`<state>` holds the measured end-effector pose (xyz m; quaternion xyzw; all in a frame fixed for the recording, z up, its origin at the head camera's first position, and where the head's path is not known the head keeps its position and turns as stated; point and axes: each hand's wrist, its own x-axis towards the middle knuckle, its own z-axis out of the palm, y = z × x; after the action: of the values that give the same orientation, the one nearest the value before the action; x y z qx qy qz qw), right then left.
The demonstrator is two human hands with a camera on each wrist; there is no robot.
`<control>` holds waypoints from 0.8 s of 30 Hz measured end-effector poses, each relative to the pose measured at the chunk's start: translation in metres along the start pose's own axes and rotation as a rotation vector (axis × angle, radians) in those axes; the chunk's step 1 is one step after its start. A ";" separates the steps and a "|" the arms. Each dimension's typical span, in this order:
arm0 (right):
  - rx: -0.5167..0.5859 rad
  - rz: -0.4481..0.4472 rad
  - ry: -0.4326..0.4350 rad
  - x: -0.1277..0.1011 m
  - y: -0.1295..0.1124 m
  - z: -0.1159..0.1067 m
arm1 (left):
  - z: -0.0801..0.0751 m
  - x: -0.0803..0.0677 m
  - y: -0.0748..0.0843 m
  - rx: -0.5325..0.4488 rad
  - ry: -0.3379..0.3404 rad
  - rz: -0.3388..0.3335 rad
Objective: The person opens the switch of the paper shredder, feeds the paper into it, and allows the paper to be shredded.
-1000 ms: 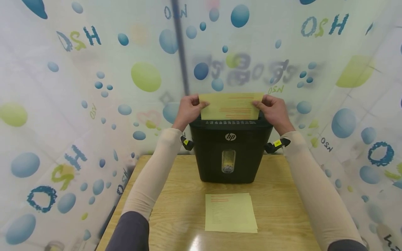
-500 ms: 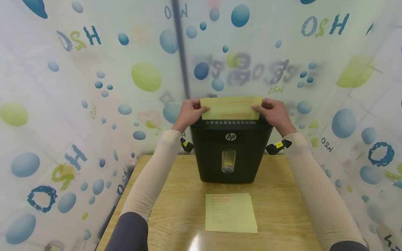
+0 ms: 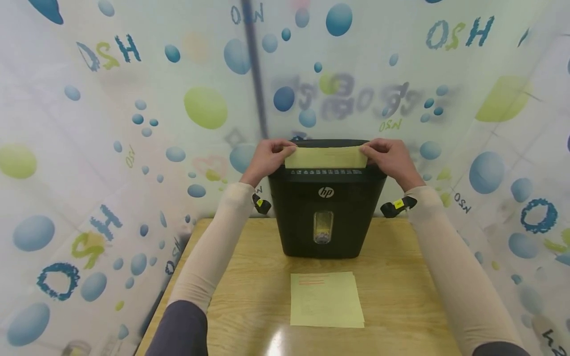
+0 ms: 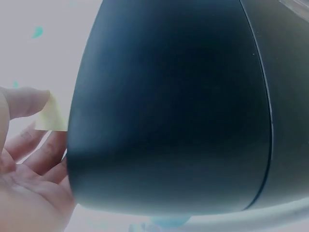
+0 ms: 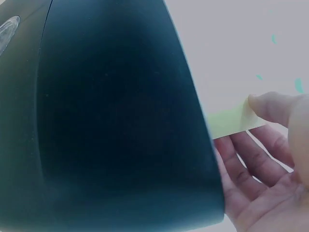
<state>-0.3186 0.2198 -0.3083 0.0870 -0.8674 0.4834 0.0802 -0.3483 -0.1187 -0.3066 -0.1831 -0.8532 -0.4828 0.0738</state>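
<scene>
Bubble-patterned plastic sheeting is enclosing a small wooden worktop (image 3: 249,277) on which a black paper shredder (image 3: 326,217) is standing. A yellow sheet (image 3: 326,157) is sitting upright in the slot along the shredder's top, only a low strip of it showing above the lid, its long edge running left to right across the machine and its face turned toward the person. The left hand (image 3: 266,158) is pinching the sheet's left top corner between thumb and fingers, and the right hand (image 3: 392,157) is pinching the right top corner in the same way; the wrist views are showing each thumb pressed onto the paper's edge beside the dark housing. Feeding appears to be well along, with most of the sheet already inside. The next move would seem to call for both hands releasing the corners before they are reaching the slot, keeping the strip level. A stack of yellow sheets (image 3: 326,299) is lying flat on the worktop just in front of the shredder.
</scene>
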 end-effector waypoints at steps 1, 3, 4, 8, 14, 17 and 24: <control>-0.011 -0.001 -0.007 0.000 -0.001 0.000 | -0.001 0.000 0.001 -0.001 -0.008 -0.004; -0.031 0.000 -0.020 -0.001 -0.003 -0.001 | -0.002 -0.002 0.002 -0.007 -0.023 -0.012; -0.038 0.000 -0.028 -0.001 -0.004 -0.002 | -0.003 -0.002 0.002 -0.008 -0.028 -0.017; -0.057 -0.007 -0.070 -0.003 -0.005 -0.004 | -0.007 -0.006 0.001 -0.021 -0.045 -0.023; -0.099 -0.044 -0.107 -0.008 -0.004 -0.007 | -0.012 -0.011 -0.001 0.002 -0.057 -0.014; -0.129 -0.073 -0.115 -0.011 -0.003 -0.009 | -0.015 -0.014 -0.002 0.038 -0.047 0.007; -0.154 -0.148 -0.148 -0.020 0.000 -0.009 | -0.016 -0.024 -0.005 0.090 -0.057 0.048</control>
<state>-0.2990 0.2285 -0.3081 0.1800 -0.8966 0.4005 0.0577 -0.3284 -0.1402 -0.3097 -0.2137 -0.8713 -0.4364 0.0690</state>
